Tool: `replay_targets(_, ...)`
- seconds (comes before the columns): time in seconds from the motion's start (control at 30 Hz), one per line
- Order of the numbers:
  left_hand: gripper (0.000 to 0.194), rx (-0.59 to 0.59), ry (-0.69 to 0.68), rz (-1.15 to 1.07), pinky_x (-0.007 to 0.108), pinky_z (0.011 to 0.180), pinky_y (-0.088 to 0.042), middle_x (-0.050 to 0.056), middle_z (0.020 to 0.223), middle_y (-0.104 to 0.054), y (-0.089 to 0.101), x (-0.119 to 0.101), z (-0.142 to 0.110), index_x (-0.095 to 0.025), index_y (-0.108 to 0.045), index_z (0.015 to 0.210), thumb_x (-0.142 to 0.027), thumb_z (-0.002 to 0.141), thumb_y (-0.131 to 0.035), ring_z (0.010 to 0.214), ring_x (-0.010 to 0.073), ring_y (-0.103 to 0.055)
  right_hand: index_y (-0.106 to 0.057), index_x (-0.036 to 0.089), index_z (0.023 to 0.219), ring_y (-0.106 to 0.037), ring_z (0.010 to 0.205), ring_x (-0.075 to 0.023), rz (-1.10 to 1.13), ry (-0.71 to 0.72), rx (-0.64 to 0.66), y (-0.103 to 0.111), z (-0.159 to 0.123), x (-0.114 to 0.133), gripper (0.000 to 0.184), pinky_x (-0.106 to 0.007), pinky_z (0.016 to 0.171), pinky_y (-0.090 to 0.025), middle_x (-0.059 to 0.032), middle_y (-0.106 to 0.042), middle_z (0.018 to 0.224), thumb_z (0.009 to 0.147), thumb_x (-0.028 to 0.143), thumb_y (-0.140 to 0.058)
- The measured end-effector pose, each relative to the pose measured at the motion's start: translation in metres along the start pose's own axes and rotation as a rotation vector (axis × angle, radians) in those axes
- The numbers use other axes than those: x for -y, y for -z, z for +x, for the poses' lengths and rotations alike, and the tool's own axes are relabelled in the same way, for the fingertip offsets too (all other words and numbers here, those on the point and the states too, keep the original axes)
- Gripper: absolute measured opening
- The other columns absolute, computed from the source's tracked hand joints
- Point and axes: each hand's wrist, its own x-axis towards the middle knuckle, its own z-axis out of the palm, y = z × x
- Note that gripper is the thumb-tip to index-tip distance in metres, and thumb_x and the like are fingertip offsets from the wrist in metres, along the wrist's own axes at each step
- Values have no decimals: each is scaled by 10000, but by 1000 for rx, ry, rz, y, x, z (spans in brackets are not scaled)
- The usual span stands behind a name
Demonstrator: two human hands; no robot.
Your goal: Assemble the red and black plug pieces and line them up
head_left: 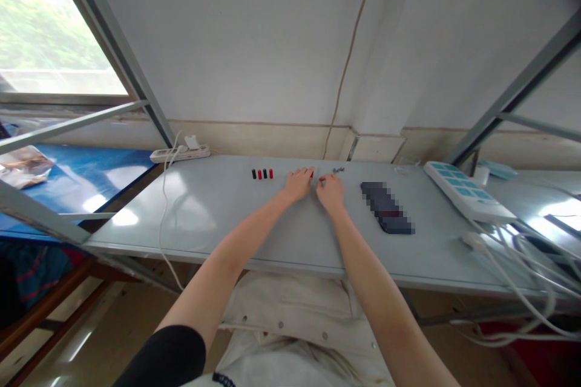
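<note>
My left hand (297,185) rests low over the grey desk, its fingers bent around a small red piece (311,174) that shows at the fingertips. Close on its right, my right hand (331,192) pinches another small red piece (322,180) between thumb and fingers. Both pieces are partly covered, so their full shape cannot be made out. Left of my hands stands a short row of several small cylinders, black ones (254,174) alternating with red ones (271,173). Just beyond my right hand lies a cluster of tiny dark bits (338,170).
A pixelated dark flat object (387,208) lies right of my hands. Farther right is a white and blue power strip (467,192) with tangled white cables (521,278). Another power strip (181,153) sits at the back left, its cable hanging over the desk's (272,236) front edge.
</note>
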Motion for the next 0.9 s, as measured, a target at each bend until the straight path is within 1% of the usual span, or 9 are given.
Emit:
replay_targets(0.1,346,-25,15,-5,382,870,-296,135,1065,-549,-5,2,3,-187,-478,1147,-182,825,-351,1000,244,-487,-600,175,781,-499,877,-231,-72,26,57,2,-1,2,198,-366,743,-362,-113,-589,911,689,150,-426)
replay_targets(0.23,218,-64,37,-54,370,869,-303,135,981,-582,-5,7,8,-160,-572,956,-223,803,-429,972,238,-498,-634,180,827,-510,925,-241,-113,31,142,3,-1,2,244,-376,768,-373,-112,-595,988,713,154,-419)
replay_targets(0.33,162,-94,68,-95,333,840,-342,101,900,-610,-3,11,7,-164,-587,870,-208,781,-460,906,205,-528,-636,179,926,-485,1014,-260,-173,23,235,2,-3,2,282,-389,810,-369,-118,-562,1100,748,203,-419)
replay_targets(0.47,139,-190,127,-228,274,742,-406,40,825,-630,2,18,-4,-174,-582,849,-183,731,-508,750,142,-554,-589,186,1062,-431,1099,-270,-274,41,325,3,-7,5,343,-407,859,-349,-122,-503,1194,793,284,-400)
replay_targets(0.57,124,-289,162,-357,250,687,-425,31,781,-632,8,22,-16,-160,-575,821,-178,708,-527,676,114,-550,-539,202,1136,-387,1145,-263,-314,52,364,1,-10,7,382,-430,901,-314,-115,-458,1248,827,334,-356)
replay_targets(0.7,100,-410,189,-504,244,658,-431,29,735,-619,15,25,-30,-155,-569,775,-215,701,-539,653,107,-547,-442,210,1234,-299,1211,-275,-340,68,390,-3,-12,7,453,-510,951,-219,-116,-377,1320,858,402,-279)
replay_targets(0.8,112,-447,269,-632,242,643,-431,31,699,-606,15,28,-35,-148,-568,744,-242,684,-564,638,107,-543,-389,210,1274,-250,1239,-285,-338,65,410,-7,-13,5,492,-550,961,-166,-112,-322,1359,865,438,-237)
replay_targets(0.9,139,-439,346,-768,238,623,-429,30,664,-595,13,29,-37,-142,-569,722,-263,661,-594,617,104,-536,-382,196,1278,-240,1243,-293,-327,66,405,-10,-14,4,506,-568,961,-141,-111,-313,1365,866,444,-226)
